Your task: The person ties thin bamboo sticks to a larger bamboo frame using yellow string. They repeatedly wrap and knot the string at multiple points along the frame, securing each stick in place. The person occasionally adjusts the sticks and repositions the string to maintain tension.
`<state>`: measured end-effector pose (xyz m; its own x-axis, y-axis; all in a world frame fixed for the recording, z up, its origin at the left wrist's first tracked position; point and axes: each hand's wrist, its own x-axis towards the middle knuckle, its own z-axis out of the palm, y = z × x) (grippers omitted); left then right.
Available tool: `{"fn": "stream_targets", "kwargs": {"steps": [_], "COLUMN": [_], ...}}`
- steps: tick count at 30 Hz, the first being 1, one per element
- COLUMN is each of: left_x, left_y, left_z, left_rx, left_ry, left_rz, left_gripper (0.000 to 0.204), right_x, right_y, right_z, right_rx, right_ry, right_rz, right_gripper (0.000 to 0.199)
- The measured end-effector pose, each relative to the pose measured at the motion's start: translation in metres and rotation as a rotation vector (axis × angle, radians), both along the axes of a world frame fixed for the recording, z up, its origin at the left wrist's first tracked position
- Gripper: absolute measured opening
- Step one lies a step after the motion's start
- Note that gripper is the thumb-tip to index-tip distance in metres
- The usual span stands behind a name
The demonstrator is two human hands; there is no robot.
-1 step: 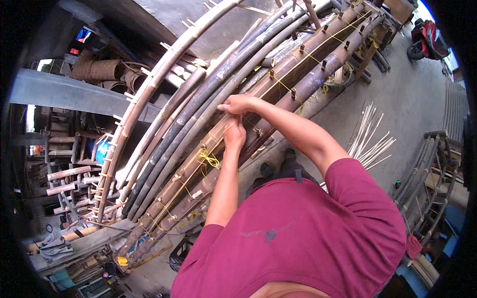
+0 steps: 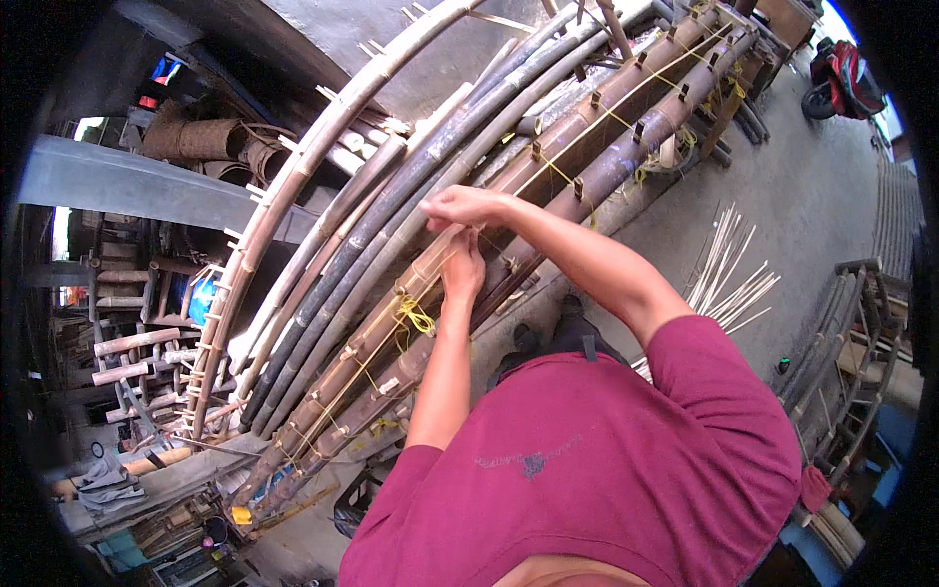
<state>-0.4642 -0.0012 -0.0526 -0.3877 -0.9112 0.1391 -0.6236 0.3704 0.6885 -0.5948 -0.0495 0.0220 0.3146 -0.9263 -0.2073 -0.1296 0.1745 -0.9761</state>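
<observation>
Two long brown bamboo poles run diagonally before me, a farther pole [image 2: 565, 125] and a nearer pole [image 2: 559, 207]. Short dark pegs stand along them, and thin yellow cord [image 2: 614, 116] criss-crosses between them. My left hand [image 2: 463, 264] rests at the farther pole, closed, its fingertips partly hidden under my other hand. Just beyond it, my right hand [image 2: 464, 206] is closed with the fingers curled over the same pole. What either hand pinches is too small to make out. A loose bundle of yellow cord [image 2: 415, 314] hangs on the farther pole, left of my hands.
Dark bamboo poles [image 2: 342, 249] lie behind the work, beside a curved pole with pegs [image 2: 256, 230]. Thin pale sticks [image 2: 729, 269] are spread on the concrete floor [image 2: 797, 191] to the right. A red motorcycle [image 2: 847, 80] stands at the far right, and a bamboo frame [image 2: 861, 367] nearer.
My right hand has shifted slightly left, and its fingers are curled in more tightly. My left hand stays almost in place beside the pole.
</observation>
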Motion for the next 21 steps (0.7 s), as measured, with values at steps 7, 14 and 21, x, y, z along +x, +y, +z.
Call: {"fn": "stream_targets", "kwargs": {"steps": [7,14,21], "left_x": [0.000,-0.032,0.005], "left_y": [0.006,-0.064,-0.135], "left_z": [-0.003,0.048,-0.028], "left_rx": [-0.030,0.049,0.001], "left_ry": [0.002,0.203,-0.285], "left_rz": [0.161,0.198,-0.044], "left_gripper": [0.028,0.029,0.028], "right_x": [-0.028,-0.013,0.026], "right_y": [0.174,0.175,0.192], "right_z": [-0.073,-0.082,-0.061], "right_rx": [-0.602,-0.562,-0.616], "right_ry": [0.431,0.441,0.806], "right_rz": [0.252,0.098,0.071], "right_gripper": [0.042,0.042,0.020]}}
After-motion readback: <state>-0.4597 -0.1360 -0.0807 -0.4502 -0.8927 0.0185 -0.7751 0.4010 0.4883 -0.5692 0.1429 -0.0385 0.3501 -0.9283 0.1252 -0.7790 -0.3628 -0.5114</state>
